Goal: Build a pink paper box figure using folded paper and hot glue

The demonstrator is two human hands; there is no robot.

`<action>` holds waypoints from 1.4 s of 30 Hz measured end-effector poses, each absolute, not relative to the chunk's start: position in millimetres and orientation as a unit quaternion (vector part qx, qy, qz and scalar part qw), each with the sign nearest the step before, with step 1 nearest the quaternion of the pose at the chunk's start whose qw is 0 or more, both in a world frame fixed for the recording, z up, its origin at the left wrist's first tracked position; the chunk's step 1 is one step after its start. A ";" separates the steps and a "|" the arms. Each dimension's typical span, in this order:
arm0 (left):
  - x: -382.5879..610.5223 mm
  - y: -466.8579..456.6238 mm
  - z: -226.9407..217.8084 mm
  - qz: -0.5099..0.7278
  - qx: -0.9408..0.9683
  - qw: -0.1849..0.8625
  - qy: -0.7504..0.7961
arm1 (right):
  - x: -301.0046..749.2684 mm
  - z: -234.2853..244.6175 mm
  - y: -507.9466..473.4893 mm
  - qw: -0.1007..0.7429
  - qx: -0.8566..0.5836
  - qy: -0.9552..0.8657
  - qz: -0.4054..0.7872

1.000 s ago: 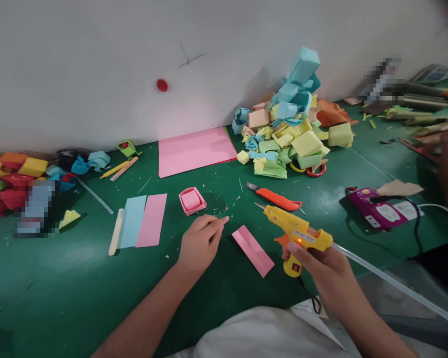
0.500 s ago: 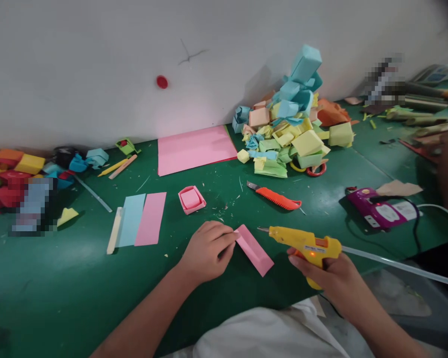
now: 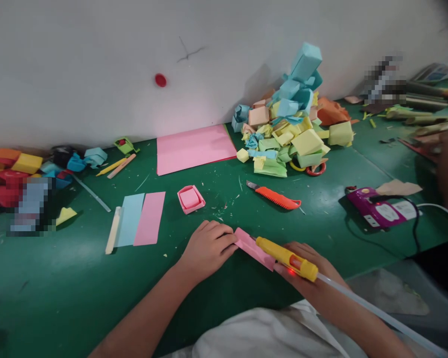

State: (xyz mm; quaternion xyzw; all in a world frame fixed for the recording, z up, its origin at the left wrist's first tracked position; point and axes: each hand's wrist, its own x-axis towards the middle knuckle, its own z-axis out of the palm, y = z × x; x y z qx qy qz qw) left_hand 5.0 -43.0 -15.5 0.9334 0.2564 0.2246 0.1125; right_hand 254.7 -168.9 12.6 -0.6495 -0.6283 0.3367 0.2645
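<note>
In the head view a folded pink paper strip (image 3: 254, 250) slants in front of me. My left hand (image 3: 208, 251) is closed on its upper-left end. My right hand (image 3: 309, 261) grips a yellow hot glue gun (image 3: 285, 256) with a clear glue stick trailing from its back. The nozzle end is over the strip, and a red light glows on the gun's body. My right fingertips are by the strip's lower-right end; whether they touch it I cannot tell. Beyond the strip sits a small pink paper box (image 3: 191, 199).
An orange utility knife (image 3: 278, 197) lies beyond the glue gun. Folded paper pieces (image 3: 283, 134) are heaped against the wall. Left are blue paper (image 3: 130, 221), pink paper (image 3: 149, 219) and a wooden stick (image 3: 113, 231). A purple power strip (image 3: 383, 209) with cords lies right.
My right hand has brought the glue gun left and turned it, so its nozzle is now over the pink strip. The strip has turned slightly; my left hand still holds its end.
</note>
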 end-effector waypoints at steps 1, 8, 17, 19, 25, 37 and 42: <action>4.6 -43.0 -15.4 0.233 0.932 0.111 0.255 | 253.1 12.8 -166.0 0.257 -0.644 -0.644 0.323; 2.6 -41.3 -18.9 0.250 0.926 0.136 0.249 | 241.2 13.2 -146.5 0.237 -0.605 -0.719 0.247; 3.1 -40.8 -21.4 0.243 0.927 0.144 0.248 | 238.4 13.9 -139.8 0.209 -0.614 -0.720 0.248; 2.6 -40.6 -21.0 0.231 0.929 0.142 0.251 | 239.4 14.1 -140.9 0.208 -0.620 -0.714 0.251; 1.6 -40.0 -21.3 0.217 0.934 0.138 0.248 | 244.1 10.9 -148.0 0.191 -0.629 -0.712 0.248; 1.8 -40.2 -17.6 0.223 0.933 0.137 0.248 | 253.5 2.0 -155.6 0.170 -0.656 -0.694 0.244; 2.4 -40.3 -16.0 0.221 0.934 0.131 0.249 | 257.3 9.2 -161.8 0.189 -0.670 -0.672 0.252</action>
